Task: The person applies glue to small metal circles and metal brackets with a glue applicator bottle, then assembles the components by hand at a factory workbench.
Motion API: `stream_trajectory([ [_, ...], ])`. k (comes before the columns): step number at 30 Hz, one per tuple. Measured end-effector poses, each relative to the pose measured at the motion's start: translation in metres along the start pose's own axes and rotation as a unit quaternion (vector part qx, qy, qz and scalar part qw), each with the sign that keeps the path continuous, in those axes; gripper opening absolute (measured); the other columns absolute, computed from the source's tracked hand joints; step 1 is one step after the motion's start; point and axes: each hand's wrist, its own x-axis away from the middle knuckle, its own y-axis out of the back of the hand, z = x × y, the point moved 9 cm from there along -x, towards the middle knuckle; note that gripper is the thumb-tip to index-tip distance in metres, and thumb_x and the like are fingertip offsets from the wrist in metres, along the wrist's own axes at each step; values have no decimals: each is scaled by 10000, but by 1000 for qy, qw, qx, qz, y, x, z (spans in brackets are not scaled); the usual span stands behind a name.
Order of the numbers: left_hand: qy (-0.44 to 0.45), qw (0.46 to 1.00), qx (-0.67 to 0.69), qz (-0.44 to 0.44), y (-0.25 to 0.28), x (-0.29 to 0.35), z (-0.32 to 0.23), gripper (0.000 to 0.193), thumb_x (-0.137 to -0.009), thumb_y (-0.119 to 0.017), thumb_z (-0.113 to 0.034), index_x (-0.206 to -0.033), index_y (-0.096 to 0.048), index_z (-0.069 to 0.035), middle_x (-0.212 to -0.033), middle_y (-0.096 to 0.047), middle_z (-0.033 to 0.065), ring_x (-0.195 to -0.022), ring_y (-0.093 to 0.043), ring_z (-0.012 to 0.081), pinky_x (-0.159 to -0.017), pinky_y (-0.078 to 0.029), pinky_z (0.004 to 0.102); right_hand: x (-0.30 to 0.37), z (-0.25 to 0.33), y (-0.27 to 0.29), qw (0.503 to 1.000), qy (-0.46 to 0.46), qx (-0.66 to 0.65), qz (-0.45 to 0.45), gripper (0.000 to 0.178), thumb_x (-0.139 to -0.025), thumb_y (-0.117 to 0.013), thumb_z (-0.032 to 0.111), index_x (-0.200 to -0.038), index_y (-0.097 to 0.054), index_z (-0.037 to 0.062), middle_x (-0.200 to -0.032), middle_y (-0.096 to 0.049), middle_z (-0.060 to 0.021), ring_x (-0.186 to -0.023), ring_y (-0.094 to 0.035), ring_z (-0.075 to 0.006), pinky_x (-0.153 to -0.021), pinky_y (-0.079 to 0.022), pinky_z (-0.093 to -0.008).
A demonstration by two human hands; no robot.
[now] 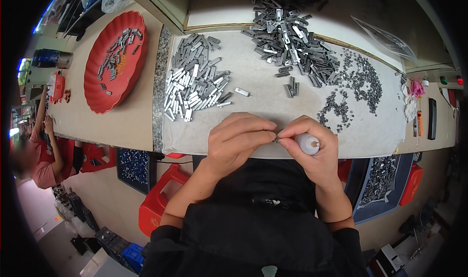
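My left hand (235,143) and my right hand (319,155) meet over the front of the white-covered worktop (229,130), fingertips nearly touching. My left fingers close on a tiny dark piece (276,140), mostly hidden by the fingertips. Against my right palm sits a small white squeeze bottle (307,144), with its brownish tip pointing up toward me. The right thumb and forefinger also pinch at the tiny piece. Beyond my left hand lies a heap of grey and silver rectangular metal parts (197,79), with one loose part (242,91) beside it. Tiny dark pieces (336,108) are scattered beyond my right hand.
A larger heap of dark metal parts (292,43) spills from a shelf at the back. On the left, a red scalloped tray (117,62) holds similar parts. Bins (134,167), a red stool (161,199) and another person (46,155) are around the worktop.
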Motion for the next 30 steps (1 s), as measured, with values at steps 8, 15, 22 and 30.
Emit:
stream_trajectory([
  [8,-19,1000,7,-13,1,1,-3,156,-607,-659,-16,-759,-626,-27,-832,-618,86,-698,-584,223,-606,-466,285,2,-2,0,1000,-8,-6,4,95,-702,-626,-17,-789,-601,14,-748,-593,-55,-669,-564,-128,-602,-427,-227],
  [15,25,998,49,-8,0,1,4,138,-642,-664,-14,-774,-624,-23,-806,-627,89,-714,-599,225,-621,-471,285,1,-4,-1,999,-19,-25,6,88,-708,-619,-19,-789,-600,10,-751,-592,-53,-677,-561,-119,-610,-425,-222],
  [22,55,995,77,-4,-1,4,8,155,-654,-659,-8,-806,-627,-10,-787,-631,94,-705,-609,228,-637,-474,285,-1,-2,-6,999,-15,-42,18,81,-721,-616,-16,-788,-573,1,-753,-586,-42,-683,-542,-91,-621,-415,-210],
  [30,342,861,376,-25,-17,25,37,113,-818,-535,-10,-921,-564,29,-841,-605,86,-800,-574,127,-708,-461,258,3,-22,-15,968,-127,-218,-5,83,-766,-574,-15,-840,-539,-2,-807,-591,-48,-706,-538,-81,-658,-430,-207],
])
